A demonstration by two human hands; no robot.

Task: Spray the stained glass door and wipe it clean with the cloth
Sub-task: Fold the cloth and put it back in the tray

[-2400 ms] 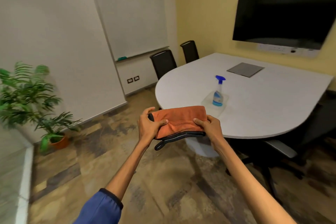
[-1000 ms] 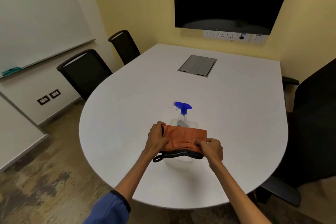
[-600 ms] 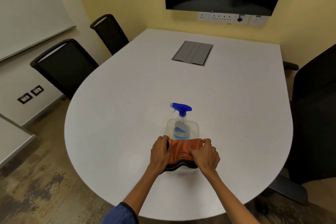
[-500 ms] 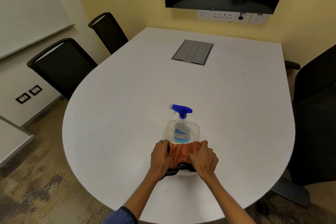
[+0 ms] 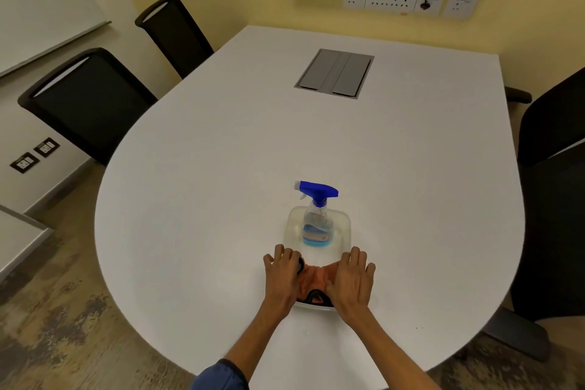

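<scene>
Head view: both hands are laid over an orange cloth (image 5: 311, 275) that is bunched in the near end of a clear tray (image 5: 346, 233) on the white surface (image 5: 205, 199). The fingers (image 5: 281, 258) of the left hand (image 5: 282, 279) are spread and slightly curled over the left end of the cloth. The fingers (image 5: 356, 258) of the right hand (image 5: 349, 282) are spread flat over the right end. No firm pinch can be seen on either side; whether the cloth is merely pressed down or loosely held cannot be told.

A spray bottle (image 5: 317, 225) with a blue trigger head stands upright in the same tray, just beyond the fingertips and between the two hands. The glass door is not in view.

The cloth is judged to be soft, light and limp, with a dark bound edge near the wrists. It is best gathered in a full-hand grasp rather than by one corner. The bottle appears to be thin clear plastic, about a third full of blue liquid, so it is judged light and easily tipped. It should be taken around the neck, just below the trigger, where the grip is narrow and less slippery.
</scene>
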